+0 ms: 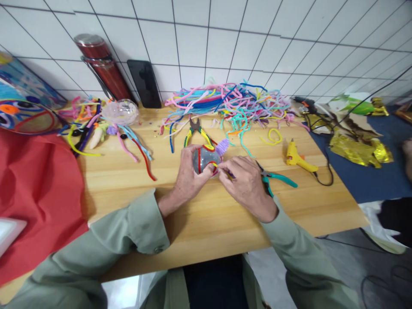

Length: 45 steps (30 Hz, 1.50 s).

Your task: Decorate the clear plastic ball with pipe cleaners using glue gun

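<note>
My left hand wraps round a clear plastic ball with red pipe cleaner strips across it and a fuzzy purple piece sticking out at its upper right. Against the ball's right side, my right hand pinches a short yellow pipe cleaner. Green-and-yellow pliers lie just behind the ball. Teal-handled pliers rest to the right, partly hidden by my right hand.
A heap of coloured pipe cleaners lies along the tiled wall. A yellow glue gun with a cord is at the right. Toward the back left stand a red thermos and a phone. Red cloth covers the left end.
</note>
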{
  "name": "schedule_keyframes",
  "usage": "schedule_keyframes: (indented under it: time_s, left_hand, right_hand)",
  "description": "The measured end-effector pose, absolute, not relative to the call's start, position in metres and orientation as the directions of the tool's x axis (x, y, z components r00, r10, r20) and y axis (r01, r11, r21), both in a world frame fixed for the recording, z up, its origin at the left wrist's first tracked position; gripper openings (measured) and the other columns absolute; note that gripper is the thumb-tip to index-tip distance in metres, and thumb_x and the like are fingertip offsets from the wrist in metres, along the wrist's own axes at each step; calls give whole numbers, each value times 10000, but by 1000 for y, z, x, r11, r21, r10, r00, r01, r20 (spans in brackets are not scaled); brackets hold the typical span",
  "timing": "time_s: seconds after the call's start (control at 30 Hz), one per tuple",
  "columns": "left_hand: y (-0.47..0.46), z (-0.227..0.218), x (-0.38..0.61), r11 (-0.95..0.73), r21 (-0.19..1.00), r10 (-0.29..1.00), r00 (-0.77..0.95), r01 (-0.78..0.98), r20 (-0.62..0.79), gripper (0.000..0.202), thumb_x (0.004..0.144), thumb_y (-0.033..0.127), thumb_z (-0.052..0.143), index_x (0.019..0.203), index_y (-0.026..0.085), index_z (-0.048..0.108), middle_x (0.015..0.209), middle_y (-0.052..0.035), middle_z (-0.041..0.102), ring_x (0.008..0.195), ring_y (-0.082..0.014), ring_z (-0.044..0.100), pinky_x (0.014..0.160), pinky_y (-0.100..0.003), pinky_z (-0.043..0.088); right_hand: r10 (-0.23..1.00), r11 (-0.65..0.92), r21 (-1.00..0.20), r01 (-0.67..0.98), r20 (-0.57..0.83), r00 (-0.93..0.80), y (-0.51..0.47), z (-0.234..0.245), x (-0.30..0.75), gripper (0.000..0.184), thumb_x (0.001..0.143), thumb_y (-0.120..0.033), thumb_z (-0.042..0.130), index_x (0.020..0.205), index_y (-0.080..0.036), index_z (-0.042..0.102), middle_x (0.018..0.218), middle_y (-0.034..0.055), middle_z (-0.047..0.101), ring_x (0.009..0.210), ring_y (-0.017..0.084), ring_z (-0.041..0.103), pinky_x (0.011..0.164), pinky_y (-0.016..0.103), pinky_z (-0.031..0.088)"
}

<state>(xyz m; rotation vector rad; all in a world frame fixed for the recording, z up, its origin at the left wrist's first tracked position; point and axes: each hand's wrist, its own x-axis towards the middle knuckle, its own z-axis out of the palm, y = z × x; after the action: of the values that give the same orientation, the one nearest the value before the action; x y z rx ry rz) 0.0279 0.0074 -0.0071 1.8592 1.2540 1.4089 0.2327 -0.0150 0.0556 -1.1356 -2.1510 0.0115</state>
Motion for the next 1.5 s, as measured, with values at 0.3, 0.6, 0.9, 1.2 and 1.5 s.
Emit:
schedule_keyframes:
  time_s: [0.3, 0.6, 0.9, 1.2, 1.5]
  left_hand:
    - [7, -12, 34, -418, 843, 887, -48, 339, 459, 585, 909, 268, 832, 1423, 266, 552, 1383, -110, 634, 1306, -311, 671, 1185, -524, 569]
    - [6, -16, 35, -378, 864, 906, -56, 333, 418, 617, 907, 280, 842, 1427, 267, 511, 1378, -112, 607, 1316, -316, 650, 1202, -533, 553]
    - [3, -13, 32, -435, 832, 880, -32, 344, 473, 536, 1008, 426, 830, 1434, 276, 543, 1385, -110, 625, 1309, -308, 656, 1172, -509, 569]
    - [2, -14, 31, -433, 845, 884, -34, 315, 465, 531, 1065, 537, 791, 1456, 272, 550, 1393, -111, 631, 1309, -297, 666, 1180, -502, 575]
    - [1, -18, 32, -469, 830, 872, 11, 302, 489, 568, 1082, 521, 775, 1520, 280, 506, 1472, -136, 608, 1407, -323, 632, 1257, -557, 529]
  right_hand:
    - [703, 618, -232, 751, 590, -397, -19, 57, 230, 186, 1041, -91, 690, 954, -238, 762, 848, 33, 808, 823, 223, 732, 824, 384, 489]
    - [734, 583, -267, 768, 579, -356, -20, 51, 227, 178, 1050, -126, 699, 945, -251, 770, 839, 18, 819, 788, 205, 731, 802, 364, 493]
    - [712, 601, -247, 760, 598, -368, -20, 53, 228, 152, 1073, -123, 686, 1028, -241, 771, 865, 19, 826, 808, 210, 751, 819, 370, 511]
    - [686, 609, -173, 774, 605, -405, -19, 52, 228, 175, 1084, -119, 692, 1037, -239, 809, 920, 43, 846, 864, 229, 771, 826, 400, 505]
    - [683, 603, -173, 779, 618, -391, -19, 53, 229, 188, 1085, -120, 693, 1017, -241, 819, 906, 45, 849, 872, 226, 772, 826, 393, 504]
